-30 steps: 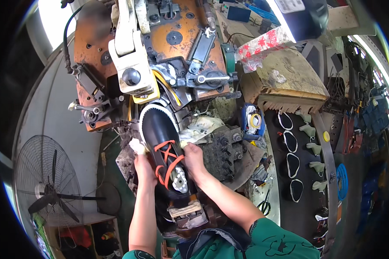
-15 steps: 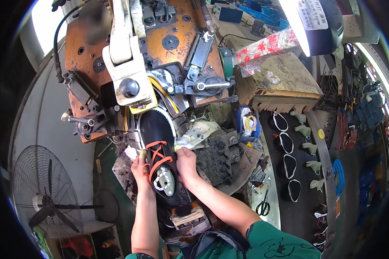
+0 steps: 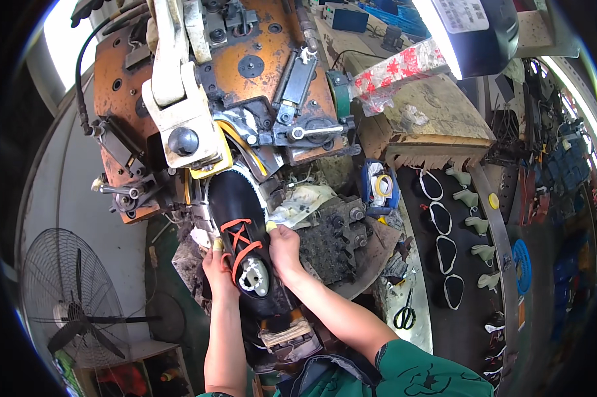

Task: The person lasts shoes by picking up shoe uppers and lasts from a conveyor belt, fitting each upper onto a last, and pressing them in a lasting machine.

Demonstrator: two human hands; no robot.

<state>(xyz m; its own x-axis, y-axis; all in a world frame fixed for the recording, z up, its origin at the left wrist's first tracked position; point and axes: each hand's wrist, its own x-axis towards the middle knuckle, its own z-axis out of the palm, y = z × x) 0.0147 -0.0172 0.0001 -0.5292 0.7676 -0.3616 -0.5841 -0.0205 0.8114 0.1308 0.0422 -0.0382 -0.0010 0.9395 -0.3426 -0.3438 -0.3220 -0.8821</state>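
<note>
A black shoe upper (image 3: pixel 232 198) with orange laces (image 3: pixel 243 243) sits pulled over a last, its toe in the machine. A metal plate (image 3: pixel 253 278) shows in its opening. My left hand (image 3: pixel 219 271) grips the upper's left side, fingers mostly hidden beneath it. On the other side, my right hand (image 3: pixel 284 253) is closed on the right edge. Pale yellow covers show on the thumb tips. Just above the toe stands the machine's white arm (image 3: pixel 169 109) with a dark round knob (image 3: pixel 183 141), flanked by orange metal plates (image 3: pixel 252 83).
At right, a dark rack (image 3: pixel 437 324) carries white-rimmed black shoe pieces (image 3: pixel 445 255) and pale green lasts (image 3: pixel 482 253). Black scissors (image 3: pixel 404 317) lie on its light edge. A lamp (image 3: pixel 477 33) overhangs a wooden box (image 3: pixel 431 119). A caged fan (image 3: pixel 70 298) stands at left.
The white arm and the orange plates sit slightly further left in the picture, and the shoe's toe has shifted left with them. Both hands keep their hold on the shoe upper.
</note>
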